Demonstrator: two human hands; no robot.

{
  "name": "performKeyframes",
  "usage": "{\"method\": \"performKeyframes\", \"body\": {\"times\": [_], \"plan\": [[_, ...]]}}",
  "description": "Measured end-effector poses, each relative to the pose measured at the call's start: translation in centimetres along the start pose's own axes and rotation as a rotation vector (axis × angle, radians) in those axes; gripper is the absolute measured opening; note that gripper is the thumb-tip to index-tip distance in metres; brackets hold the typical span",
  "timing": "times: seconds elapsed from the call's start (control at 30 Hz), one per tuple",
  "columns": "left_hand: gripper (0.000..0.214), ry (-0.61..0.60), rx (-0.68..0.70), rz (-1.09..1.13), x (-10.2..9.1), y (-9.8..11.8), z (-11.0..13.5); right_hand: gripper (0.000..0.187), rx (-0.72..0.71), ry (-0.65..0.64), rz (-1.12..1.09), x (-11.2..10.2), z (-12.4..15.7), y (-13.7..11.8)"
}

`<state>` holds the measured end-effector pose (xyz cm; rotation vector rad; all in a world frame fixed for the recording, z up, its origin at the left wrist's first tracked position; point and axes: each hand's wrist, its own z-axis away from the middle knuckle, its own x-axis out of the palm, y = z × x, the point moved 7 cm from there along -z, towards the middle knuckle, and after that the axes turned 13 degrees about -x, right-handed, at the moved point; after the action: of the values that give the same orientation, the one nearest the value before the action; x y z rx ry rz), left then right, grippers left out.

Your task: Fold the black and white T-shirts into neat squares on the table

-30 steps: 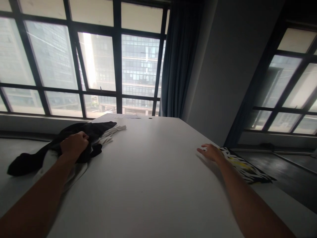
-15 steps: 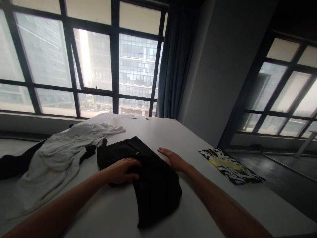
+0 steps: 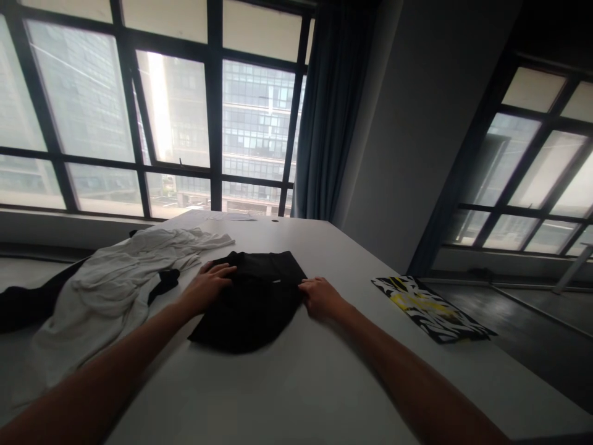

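Observation:
A folded black garment [image 3: 259,315] lies on the white table in front of me, with a small white mark near its upper middle. Its exact kind does not show. My left hand [image 3: 207,287] rests on its left edge, open, fingers stretched out over the cloth. At the opposite edge, my right hand [image 3: 322,298] is closed, its fingertips pinching the fabric; the thumb is partly hidden.
Left of the garment a crumpled white cloth [image 3: 115,272] lies with black fabric [image 3: 28,309] beside and under it. A folded black, white and yellow patterned piece [image 3: 430,309] sits by the right edge of the table [image 3: 259,395]. Windows and a curtain [image 3: 319,123] stand beyond.
The black garment has turned and sits more squarely and farther from me. My left hand has moved left to its edge. My right hand has closed on the right edge.

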<state>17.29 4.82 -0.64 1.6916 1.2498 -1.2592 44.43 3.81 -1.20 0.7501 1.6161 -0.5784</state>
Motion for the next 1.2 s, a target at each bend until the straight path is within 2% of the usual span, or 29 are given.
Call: {"method": "performKeyframes", "body": {"times": [0.07, 0.13, 0.27, 0.4, 0.5, 0.57, 0.63, 0.7, 0.77, 0.83, 0.9, 0.97, 1.03, 1.1, 1.17, 1.2], "plan": [[0.031, 0.133, -0.163, -0.070, -1.2, -2.9, -0.1, 0.019, 0.158, -0.068, 0.144, -0.8, 0.6, 1.7], [0.030, 0.207, -0.317, -0.106, -2.0, -5.3, 0.2, 0.022, 0.216, -0.096, 0.140, -1.5, 1.2, 2.5], [0.030, 0.234, -0.508, -0.053, -2.8, -8.3, 0.8, 0.047, 0.166, -0.038, -0.093, -2.2, 2.0, 2.9], [0.038, 0.286, -0.662, 0.004, -4.4, -9.4, 1.3, 0.048, 0.161, 0.017, -0.113, -1.5, 2.6, 4.4], [0.040, 0.394, -0.642, 0.000, -5.9, -7.2, 1.6, 0.062, 0.283, -0.110, -0.090, 0.8, 3.1, 6.4], [0.041, 0.358, -0.533, 0.012, -5.6, -4.0, 1.6, 0.065, 0.358, -0.163, -0.080, 2.0, 3.3, 7.5], [0.046, 0.168, -0.402, 0.050, -3.3, -0.1, 1.7, 0.066, 0.394, -0.145, -0.048, 2.5, 3.3, 8.3], [0.060, -0.067, -0.286, 0.100, -0.1, 3.3, 2.1, 0.067, 0.448, -0.110, -0.010, 2.5, 3.5, 9.1], [0.067, -0.217, -0.196, 0.116, 2.6, 5.0, 2.4, 0.068, 0.520, -0.094, 0.023, 2.2, 3.9, 9.7], [0.058, -0.227, -0.167, 0.080, 3.8, 4.4, 2.0, 0.068, 0.579, -0.105, 0.055, 1.5, 4.2, 9.9], [0.049, -0.108, -0.239, -0.014, 3.3, 1.6, 1.1, 0.069, 0.573, -0.132, 0.063, 0.6, 4.1, 9.3], [0.051, 0.050, -0.365, -0.119, 1.7, -1.5, 0.4, 0.065, 0.460, -0.118, -0.031, -0.4, 3.3, 7.8], [0.053, 0.149, -0.437, -0.155, 0.2, -3.0, 0.4, 0.057, 0.305, -0.046, -0.182, -1.3, 2.4, 6.1], [0.050, 0.139, -0.448, -0.098, -0.4, -2.2, 0.7, 0.042, 0.198, 0.043, -0.253, -2.0, 1.9, 5.0], [0.050, 0.046, -0.420, 0.016, 0.1, 0.2, 1.4, 0.031, 0.145, 0.092, -0.226, -1.8, 1.8, 4.8], [0.053, -0.013, -0.388, 0.075, 0.6, 1.8, 1.7, 0.032, 0.119, 0.102, -0.211, -1.5, 1.8, 4.8]]}}
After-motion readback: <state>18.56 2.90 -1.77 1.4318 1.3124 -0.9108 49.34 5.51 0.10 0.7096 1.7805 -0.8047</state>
